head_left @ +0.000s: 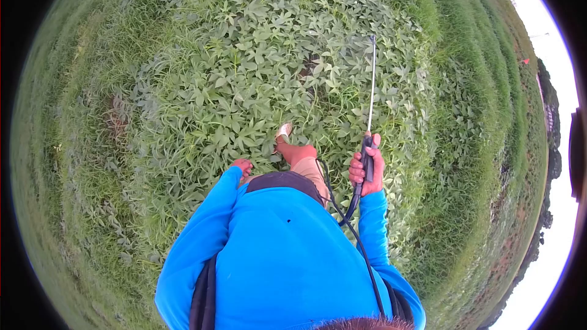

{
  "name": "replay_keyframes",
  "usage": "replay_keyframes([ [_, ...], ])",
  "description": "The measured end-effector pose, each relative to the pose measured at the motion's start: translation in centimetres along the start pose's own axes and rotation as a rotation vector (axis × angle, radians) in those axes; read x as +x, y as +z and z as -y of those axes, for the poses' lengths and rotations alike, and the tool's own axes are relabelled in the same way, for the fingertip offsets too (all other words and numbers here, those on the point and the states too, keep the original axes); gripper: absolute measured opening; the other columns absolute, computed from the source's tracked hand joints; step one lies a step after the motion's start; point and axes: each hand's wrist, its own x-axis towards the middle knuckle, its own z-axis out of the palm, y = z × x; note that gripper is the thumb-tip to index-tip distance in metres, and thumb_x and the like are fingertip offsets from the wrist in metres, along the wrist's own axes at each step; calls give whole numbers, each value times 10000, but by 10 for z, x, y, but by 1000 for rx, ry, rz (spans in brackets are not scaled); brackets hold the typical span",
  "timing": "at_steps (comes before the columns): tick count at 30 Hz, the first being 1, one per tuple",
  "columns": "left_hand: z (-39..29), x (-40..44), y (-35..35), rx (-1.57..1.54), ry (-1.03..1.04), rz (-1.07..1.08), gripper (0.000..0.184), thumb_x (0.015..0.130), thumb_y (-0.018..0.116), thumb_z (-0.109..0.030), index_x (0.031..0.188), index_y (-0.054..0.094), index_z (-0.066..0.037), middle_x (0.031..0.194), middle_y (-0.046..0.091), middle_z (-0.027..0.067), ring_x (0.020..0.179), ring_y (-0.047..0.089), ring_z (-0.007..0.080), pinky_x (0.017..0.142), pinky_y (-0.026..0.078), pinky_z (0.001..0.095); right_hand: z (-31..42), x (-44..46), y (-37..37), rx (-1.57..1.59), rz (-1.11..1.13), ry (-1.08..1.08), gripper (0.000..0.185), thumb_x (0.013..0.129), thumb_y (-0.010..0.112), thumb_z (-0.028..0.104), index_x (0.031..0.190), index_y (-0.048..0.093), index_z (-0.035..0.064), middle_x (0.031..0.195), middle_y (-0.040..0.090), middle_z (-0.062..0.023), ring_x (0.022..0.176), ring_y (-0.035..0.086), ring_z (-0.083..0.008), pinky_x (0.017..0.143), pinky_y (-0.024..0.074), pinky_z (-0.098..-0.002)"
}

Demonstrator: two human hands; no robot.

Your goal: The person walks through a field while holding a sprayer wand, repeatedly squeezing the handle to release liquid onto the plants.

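Note:
My right hand [367, 165] is wrapped round the dark handle of a sprayer wand [372, 85], with the thumb along its top. The wand's thin metal tube points forward over the leafy plants [244, 73], and a faint haze hangs around its tip. From the handle's lower end a dark hose [353, 205] runs back beside my body. My left hand [243, 166] is beside my left hip, above the leaves. Its fingers are curled, and whatever they hold, if anything, is hidden.
Broad-leaved plants and tall grass [471, 104] surround me on all sides. One foot in a light shoe [284, 129] is among the leaves. Dark straps [205, 293] pass under both arms, and a thin black cord [361, 247] crosses my blue shirt. Trees line the far right edge.

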Motion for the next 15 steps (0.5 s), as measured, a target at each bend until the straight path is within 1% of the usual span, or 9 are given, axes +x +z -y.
replay_keyframes([
  [1, -3, 3, 0, 4, 3, 1, 287, 832, 525, -347, 927, 612, -91, 729, 575, 38, 513, 490, 143, 434, 381, 317, 2, 2, 0, 2, 2, -4, 306, 812, 578, 385, 769, 469, 102, 579, 407, 10, 390, 379, -94, 320, 340, -230],
  [3, -17, 11, -2, 39, -45, -3, 248, 845, 528, -337, 937, 594, -117, 739, 579, 22, 555, 536, 165, 468, 414, 338, 8, 11, -1, -40, -94, -101, 305, 806, 592, 393, 768, 470, 116, 578, 404, 19, 397, 381, -87, 327, 324, -222],
  [4, -26, 16, 1, 54, -109, -59, 228, 839, 533, -325, 923, 590, -121, 713, 571, 19, 533, 529, 163, 471, 415, 340, 9, 15, -1, -105, -137, -158, 299, 804, 601, 401, 762, 465, 139, 571, 398, 24, 401, 378, -81, 337, 311, -216],
  [5, -33, 17, -1, 58, -108, -61, 228, 839, 533, -325, 923, 590, -121, 713, 571, 19, 533, 529, 163, 471, 415, 340, 12, 23, -2, -101, -134, -159, 299, 804, 601, 401, 762, 465, 139, 571, 398, 24, 401, 378, -81, 337, 311, -216],
  [8, -48, 32, -17, -2, -86, -33, 219, 840, 530, -322, 908, 583, -121, 687, 559, 15, 520, 521, 160, 460, 412, 335, 23, 52, -1, -167, -266, -244, 318, 813, 598, 420, 743, 463, 140, 558, 394, 34, 392, 372, -76, 340, 309, -219],
  [11, -67, 38, -37, -49, -65, -41, 224, 840, 526, -322, 905, 583, -115, 676, 552, 15, 533, 525, 156, 444, 405, 324, 42, 79, 5, -150, -208, -219, 298, 808, 597, 417, 750, 456, 161, 562, 393, 28, 401, 368, -82, 351, 296, -221],
  [13, -88, 37, -46, -71, -16, -18, 252, 846, 517, -331, 929, 586, -104, 688, 558, 19, 534, 533, 157, 420, 395, 316, 59, 93, 15, -115, -162, -190, 302, 815, 583, 415, 746, 468, 144, 557, 398, 22, 388, 367, -90, 344, 311, -227],
  [14, -100, 38, -47, -38, -61, -78, 289, 852, 509, -348, 957, 584, -89, 707, 566, 27, 519, 532, 159, 408, 393, 320, 67, 99, 19, -44, -41, -119, 307, 817, 574, 412, 748, 480, 127, 556, 403, 17, 380, 368, -98, 340, 322, -233],
  [15, -109, 36, -49, -46, -61, -94, 289, 852, 509, -348, 957, 584, -89, 707, 566, 27, 519, 532, 159, 408, 393, 320, 74, 105, 22, 27, 78, -49, 314, 819, 565, 408, 751, 492, 110, 555, 409, 11, 372, 368, -106, 335, 333, -240],
])
